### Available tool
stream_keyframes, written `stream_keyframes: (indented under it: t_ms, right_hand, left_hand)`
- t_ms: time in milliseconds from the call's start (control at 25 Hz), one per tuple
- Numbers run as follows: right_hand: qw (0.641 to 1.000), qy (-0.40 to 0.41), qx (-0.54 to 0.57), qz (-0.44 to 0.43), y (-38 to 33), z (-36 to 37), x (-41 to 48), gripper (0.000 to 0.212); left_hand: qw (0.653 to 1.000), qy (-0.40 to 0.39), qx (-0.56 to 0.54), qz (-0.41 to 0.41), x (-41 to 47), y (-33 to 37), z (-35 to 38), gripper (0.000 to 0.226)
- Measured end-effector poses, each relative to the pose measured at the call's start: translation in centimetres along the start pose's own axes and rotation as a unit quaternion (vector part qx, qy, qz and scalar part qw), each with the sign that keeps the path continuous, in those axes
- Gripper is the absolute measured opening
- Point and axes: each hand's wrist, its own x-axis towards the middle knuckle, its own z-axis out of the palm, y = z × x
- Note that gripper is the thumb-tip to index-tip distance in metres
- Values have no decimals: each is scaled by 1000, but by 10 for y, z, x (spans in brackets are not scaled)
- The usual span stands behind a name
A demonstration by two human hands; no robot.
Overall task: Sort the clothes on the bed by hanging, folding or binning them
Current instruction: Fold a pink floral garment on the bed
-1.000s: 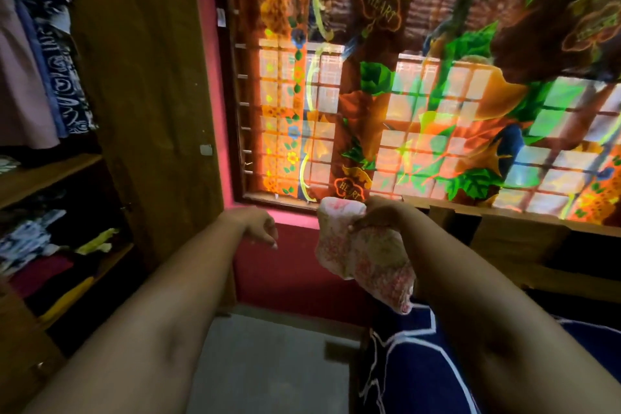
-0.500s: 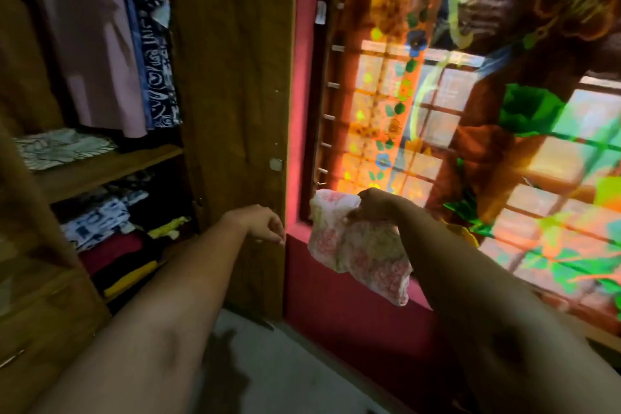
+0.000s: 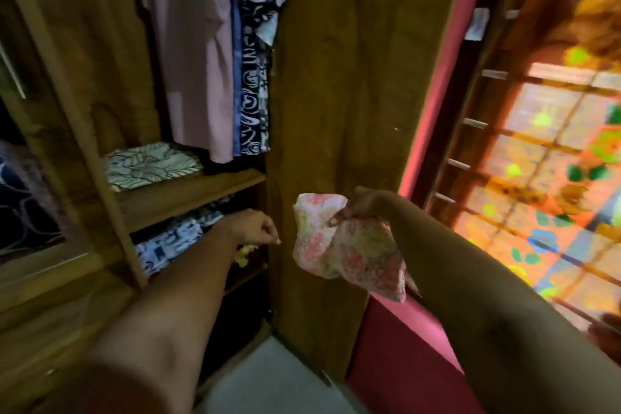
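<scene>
My right hand (image 3: 364,207) grips a folded pink-and-yellow floral cloth (image 3: 346,245) by its top edge, and the cloth hangs in front of the open wooden wardrobe door (image 3: 342,94). My left hand (image 3: 255,228) is held out empty, fingers curled loosely, just in front of the lower wardrobe shelf (image 3: 188,208). That shelf holds a stack of folded blue-and-white clothes (image 3: 171,242). The bed is out of view.
A pink garment (image 3: 195,54) and a blue patterned garment (image 3: 255,70) hang inside the wardrobe. A folded leaf-print cloth (image 3: 148,166) lies on the upper shelf. A pink wall (image 3: 396,356) and a barred window with a bright floral curtain (image 3: 554,161) are to the right. Grey floor (image 3: 268,380) lies below.
The view has swung left from the window to the wardrobe. Both hands have come closer to the shelves, the right one still carrying the floral cloth.
</scene>
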Motion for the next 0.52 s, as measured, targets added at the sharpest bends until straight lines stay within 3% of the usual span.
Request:
stream_keyframes:
  t_ms: [80, 160, 240, 320, 400, 480, 520]
  right_hand:
    - [999, -27, 16, -26, -35, -4, 44, 85]
    - [996, -42, 40, -64, -70, -1, 78, 89]
    - [991, -65, 51, -105, -100, 4, 107, 74]
    - [982, -90, 70, -148, -129, 6, 129, 56]
    - [974, -113, 91, -176, -159, 8, 155, 54]
    - [964, -140, 97, -204, -189, 10, 182, 46]
    - [958, -156, 99, -218, -203, 10, 195, 40]
  left_hand:
    - [999, 29, -33, -22, 12, -35, -21, 36]
    - [987, 82, -131, -54, 22, -71, -32, 52]
    - [959, 123, -244, -81, 19, -92, -40, 56]
    - [922, 164, -339, -90, 18, -104, -50, 34]
    - [891, 203, -395, -96, 17, -121, -62, 21]
    - [843, 232, -476, -93, 23, -146, -66, 32]
    - [813, 248, -519, -92, 32, -168, -66, 48]
